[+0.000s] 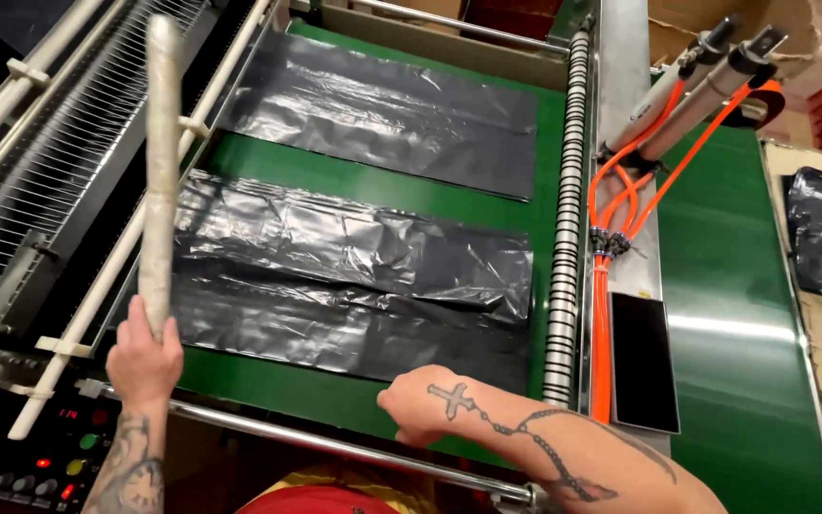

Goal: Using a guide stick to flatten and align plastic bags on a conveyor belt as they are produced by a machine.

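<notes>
Left hand (145, 357) grips an upright wrapped stick (159, 162); right hand (420, 405), seemingly curled, rests beside black bags (354, 281) lying flat, ungathered, on the green belt (449, 195).

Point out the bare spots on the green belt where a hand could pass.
Free: the green strip between the far black sheet and the near black sheet, and the right belt beyond the orange hoses. Crowded: the near edge, where the right hand rests; the left hand grips a wrapped stick.

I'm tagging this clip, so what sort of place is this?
Probably a factory line making plastic bags: flat black plastic sheets lie on a green conveyor belt, with a control panel of lit buttons at the near edge. The left hand holds a pale stick.
</notes>
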